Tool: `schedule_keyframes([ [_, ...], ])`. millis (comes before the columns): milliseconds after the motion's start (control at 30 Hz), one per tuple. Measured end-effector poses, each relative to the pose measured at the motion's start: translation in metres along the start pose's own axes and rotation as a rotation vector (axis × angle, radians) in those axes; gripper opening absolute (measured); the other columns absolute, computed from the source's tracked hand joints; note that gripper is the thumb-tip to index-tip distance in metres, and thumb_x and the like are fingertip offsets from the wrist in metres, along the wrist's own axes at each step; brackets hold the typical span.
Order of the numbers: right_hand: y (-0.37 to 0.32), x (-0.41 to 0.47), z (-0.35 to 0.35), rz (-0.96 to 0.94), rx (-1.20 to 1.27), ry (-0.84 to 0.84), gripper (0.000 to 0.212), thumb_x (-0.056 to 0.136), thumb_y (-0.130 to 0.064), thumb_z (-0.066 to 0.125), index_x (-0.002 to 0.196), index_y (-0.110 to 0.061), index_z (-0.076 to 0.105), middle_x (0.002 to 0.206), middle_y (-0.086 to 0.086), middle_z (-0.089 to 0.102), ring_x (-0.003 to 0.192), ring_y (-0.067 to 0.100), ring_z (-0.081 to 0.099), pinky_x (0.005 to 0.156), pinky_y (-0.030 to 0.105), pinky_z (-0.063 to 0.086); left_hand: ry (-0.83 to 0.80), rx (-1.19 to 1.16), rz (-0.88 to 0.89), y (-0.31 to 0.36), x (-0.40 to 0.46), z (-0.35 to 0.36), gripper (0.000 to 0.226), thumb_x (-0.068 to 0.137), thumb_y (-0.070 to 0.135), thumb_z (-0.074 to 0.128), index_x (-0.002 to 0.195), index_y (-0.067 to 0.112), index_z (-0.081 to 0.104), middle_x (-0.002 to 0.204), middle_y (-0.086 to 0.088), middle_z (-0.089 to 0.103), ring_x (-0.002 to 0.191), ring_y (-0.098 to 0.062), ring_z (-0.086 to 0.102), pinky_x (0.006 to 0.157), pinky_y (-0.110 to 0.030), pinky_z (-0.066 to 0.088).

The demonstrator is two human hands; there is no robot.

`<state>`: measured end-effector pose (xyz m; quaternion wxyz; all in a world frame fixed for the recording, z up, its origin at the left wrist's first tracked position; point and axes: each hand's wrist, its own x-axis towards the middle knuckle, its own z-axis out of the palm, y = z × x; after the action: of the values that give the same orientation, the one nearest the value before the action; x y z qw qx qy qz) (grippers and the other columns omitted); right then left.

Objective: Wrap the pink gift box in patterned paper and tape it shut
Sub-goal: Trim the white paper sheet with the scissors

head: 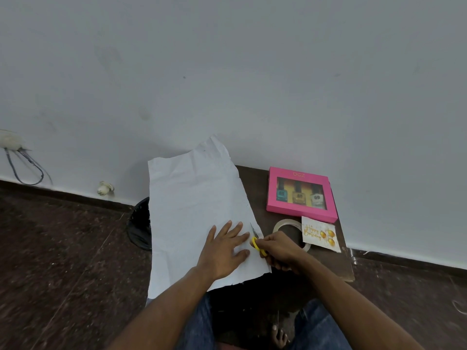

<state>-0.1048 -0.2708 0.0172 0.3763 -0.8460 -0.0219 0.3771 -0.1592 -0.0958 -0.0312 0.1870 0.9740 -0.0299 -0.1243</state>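
The left hand (225, 251) lies flat with its fingers spread, pressing down the paper (197, 208) in the middle of the frame. Only the paper's plain white side shows. The right hand (280, 251) grips the yellow scissors (256, 242), fingers curled round the handles, at the paper's right edge. The blades point up the frame, just beside the left fingertips.

The pink gift box (302, 194) sits to the right of the paper, near the wall, on the dark table (260, 198). It shows 3 little bottles and is not wrapped yet. A tape roll (290, 231) and a birthday card (319, 234) lie just below the box.

The blades are very close to the left fingers, so a quick snip could nick one. The paper is crinkly, so the cut could go crooked or tear if the hand lets it slide. A piece cut too small would not cover the box.
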Motion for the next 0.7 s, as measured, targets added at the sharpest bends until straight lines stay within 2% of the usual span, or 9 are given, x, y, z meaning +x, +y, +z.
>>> schedule_keyframes([
  [267, -0.0045, 0.0025, -0.0003, 0.009, 0.042, 0.023, 0.044, 0.097, -0.043, 0.058, 0.071, -0.008, 0.062, 0.053, 0.004, 0.055, 0.038, 0.013, 0.043, 0.039, 0.021, 0.035, -0.015, 0.0, -0.003, 0.0005, -0.0021, -0.0009, 0.054, 0.1, 0.057, 0.031, 0.152, 0.039, 0.026, 0.163, 0.014, 0.002, 0.151, -0.012, -0.007, 0.121, -0.047, -0.008],
  [500, -0.0033, 0.0032, -0.0002, 0.001, 0.026, 0.018, 0.039, 0.098, -0.038, 0.058, 0.076, -0.006, 0.064, 0.055, 0.004, 0.055, 0.037, 0.012, 0.042, 0.039, 0.021, 0.035, -0.01, 0.001, -0.003, 0.0003, -0.0019, -0.0001, 0.055, 0.1, 0.058, 0.031, 0.151, 0.04, 0.026, 0.163, 0.015, 0.002, 0.151, -0.012, -0.006, 0.121, -0.046, -0.009],
  [700, -0.0045, 0.0027, 0.0006, -0.01, 0.026, 0.043, 0.045, 0.097, -0.044, 0.057, 0.072, -0.006, 0.063, 0.056, 0.005, 0.057, 0.036, 0.013, 0.043, 0.038, 0.021, 0.035, 0.001, -0.014, 0.007, -0.0018, -0.0022, 0.0023, 0.054, 0.1, 0.057, 0.032, 0.151, 0.04, 0.026, 0.163, 0.015, 0.002, 0.151, -0.011, -0.007, 0.121, -0.046, -0.009],
])
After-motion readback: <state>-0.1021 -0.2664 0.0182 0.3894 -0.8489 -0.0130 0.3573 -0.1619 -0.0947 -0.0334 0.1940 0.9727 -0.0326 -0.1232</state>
